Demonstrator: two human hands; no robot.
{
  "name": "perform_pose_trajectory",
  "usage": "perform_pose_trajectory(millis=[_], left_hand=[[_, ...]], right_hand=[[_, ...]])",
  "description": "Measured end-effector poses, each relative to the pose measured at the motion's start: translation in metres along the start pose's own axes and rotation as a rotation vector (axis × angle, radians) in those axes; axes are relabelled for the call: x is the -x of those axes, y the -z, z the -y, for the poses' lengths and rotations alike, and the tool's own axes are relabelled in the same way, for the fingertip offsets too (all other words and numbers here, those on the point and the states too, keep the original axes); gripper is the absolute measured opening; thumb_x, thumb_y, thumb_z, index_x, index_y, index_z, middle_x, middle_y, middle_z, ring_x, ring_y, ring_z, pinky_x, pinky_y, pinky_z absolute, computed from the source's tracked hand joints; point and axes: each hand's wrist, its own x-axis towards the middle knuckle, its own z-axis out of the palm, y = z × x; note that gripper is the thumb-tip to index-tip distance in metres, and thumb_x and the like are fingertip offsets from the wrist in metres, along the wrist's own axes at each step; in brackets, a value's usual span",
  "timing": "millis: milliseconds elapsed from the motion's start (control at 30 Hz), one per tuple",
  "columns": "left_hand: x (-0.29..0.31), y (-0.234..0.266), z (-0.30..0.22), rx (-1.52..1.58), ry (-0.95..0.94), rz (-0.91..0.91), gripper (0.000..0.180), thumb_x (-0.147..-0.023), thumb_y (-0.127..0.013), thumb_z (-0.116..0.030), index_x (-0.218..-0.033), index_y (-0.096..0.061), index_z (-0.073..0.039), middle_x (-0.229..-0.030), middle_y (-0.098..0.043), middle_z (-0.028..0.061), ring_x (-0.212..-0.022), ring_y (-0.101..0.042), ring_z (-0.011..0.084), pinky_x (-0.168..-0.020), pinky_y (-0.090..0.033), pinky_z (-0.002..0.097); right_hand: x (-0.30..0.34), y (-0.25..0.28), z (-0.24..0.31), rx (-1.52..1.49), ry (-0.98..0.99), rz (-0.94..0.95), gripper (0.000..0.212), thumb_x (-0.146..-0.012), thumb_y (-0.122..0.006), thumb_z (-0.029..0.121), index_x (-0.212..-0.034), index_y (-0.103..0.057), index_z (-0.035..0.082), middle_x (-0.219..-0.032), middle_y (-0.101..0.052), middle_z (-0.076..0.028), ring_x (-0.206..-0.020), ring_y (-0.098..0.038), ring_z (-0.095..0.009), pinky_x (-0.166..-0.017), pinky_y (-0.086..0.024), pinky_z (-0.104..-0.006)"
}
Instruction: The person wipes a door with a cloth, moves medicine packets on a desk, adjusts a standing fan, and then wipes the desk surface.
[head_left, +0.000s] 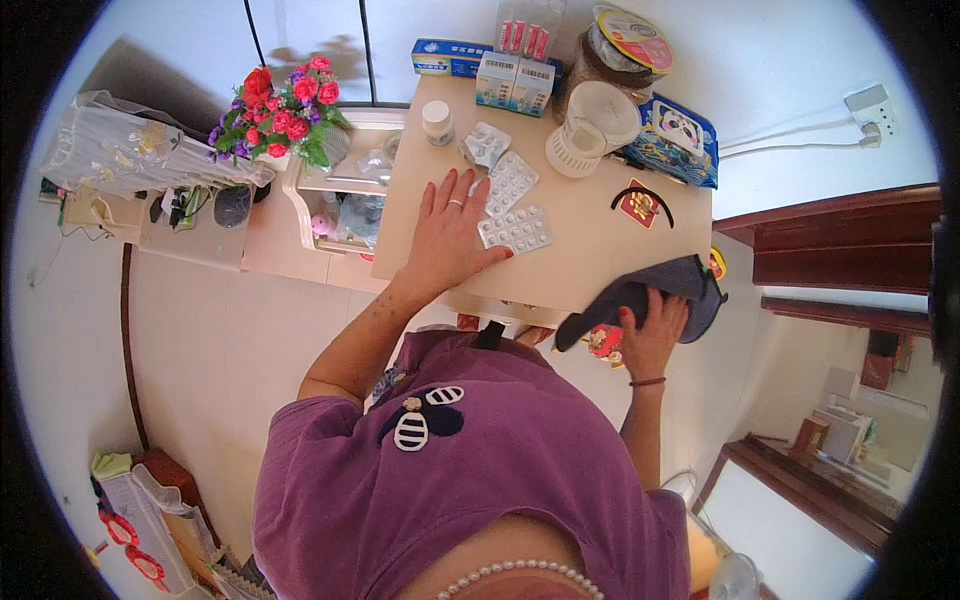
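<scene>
My left hand (pixel 450 225) lies flat on the pale table (pixel 415 215), fingers spread, a ring on one finger. Its fingertips and thumb reach beside several pill blister packs (pixel 516 230), partly overlapping one another. A small white pill bottle (pixel 437 122) stands just beyond those fingertips. Over at the table's right front corner, my right hand (pixel 655 335) grips a dark grey-blue cap (pixel 690 278), thumb on one side and fingers on the fabric. Part of the cap hangs past the edge. Nearby on the tabletop lie a black curved band (pixel 655 193) and a red card with a gold figure (pixel 640 207).
Along the back stand medicine boxes (pixel 515 85), a blue carton (pixel 447 57), a lidded jar (pixel 610 60), a white plastic container (pixel 580 140) and a blue wipes pack (pixel 672 140). Artificial flowers (pixel 285 115) sit on a shelf unit (pixel 300 190) at left. A wall socket (pixel 875 110) is right.
</scene>
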Motion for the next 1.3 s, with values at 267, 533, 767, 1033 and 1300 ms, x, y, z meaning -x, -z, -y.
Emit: perform_pose_trajectory(millis=[267, 533, 767, 1033, 1300], left_hand=[[0.006, -0.013, -0.005, 0.069, -0.115, -0.019, 0.054, -0.070, -0.064, -0.030, -0.116, -0.049, -0.007, -0.130, -0.034, 0.0208, -0.125, -0.025, 0.0370, -0.103, -0.018, 0.0496], [0.000, -0.011, 0.000, 0.155, -0.175, -0.038, 0.044, -0.067, -0.064, -0.015, -0.108, -0.051, -0.008, -0.118, -0.044, 0.0147, -0.115, -0.036, 0.0358, -0.099, -0.029, 0.0427], [-0.001, -0.009, -0.009, 0.095, -0.206, -0.037, 0.048, -0.067, -0.068, -0.023, -0.109, -0.051, -0.009, -0.122, -0.044, 0.0109, -0.117, -0.036, 0.0293, -0.097, -0.030, 0.0428], [0.008, -0.005, 0.000, 0.043, -0.349, -0.035, 0.041, -0.068, -0.067, -0.025, -0.104, -0.055, -0.008, -0.114, -0.052, 0.0067, -0.110, -0.045, 0.0253, -0.094, -0.034, 0.0389], [0.040, 0.014, 0.029, 0.071, -0.269, -0.125, 0.038, -0.067, -0.068, -0.015, -0.101, -0.056, -0.004, -0.113, -0.051, 0.0104, -0.109, -0.046, 0.0287, -0.092, -0.038, 0.0398]], right_hand=[[-0.003, -0.003, -0.002, 0.045, -0.059, -0.040, 0.058, -0.079, -0.052, 0.043, -0.123, -0.039, 0.007, -0.130, -0.031, -0.022, -0.124, -0.023, -0.039, -0.102, -0.014, -0.0493], [-0.002, -0.007, -0.004, 0.040, -0.049, -0.092, 0.059, -0.077, -0.052, 0.046, -0.120, -0.041, 0.006, -0.127, -0.034, -0.024, -0.122, -0.026, -0.040, -0.102, -0.015, -0.0500], [0.000, -0.011, -0.001, 0.041, -0.022, -0.075, 0.060, -0.076, -0.054, 0.042, -0.121, -0.041, 0.005, -0.124, -0.036, -0.023, -0.119, -0.029, -0.040, -0.100, -0.017, -0.0515], [-0.002, -0.001, 0.081, -0.140, 0.255, 0.099, 0.056, -0.072, -0.060, 0.039, -0.116, -0.049, 0.007, -0.121, -0.039, -0.021, -0.116, -0.032, -0.038, -0.098, -0.021, -0.0506], [-0.033, -0.015, 0.134, -0.325, 0.484, 0.093, 0.048, -0.071, -0.060, 0.039, -0.109, -0.052, 0.012, -0.114, -0.046, -0.013, -0.111, -0.039, -0.031, -0.095, -0.027, -0.0427]])
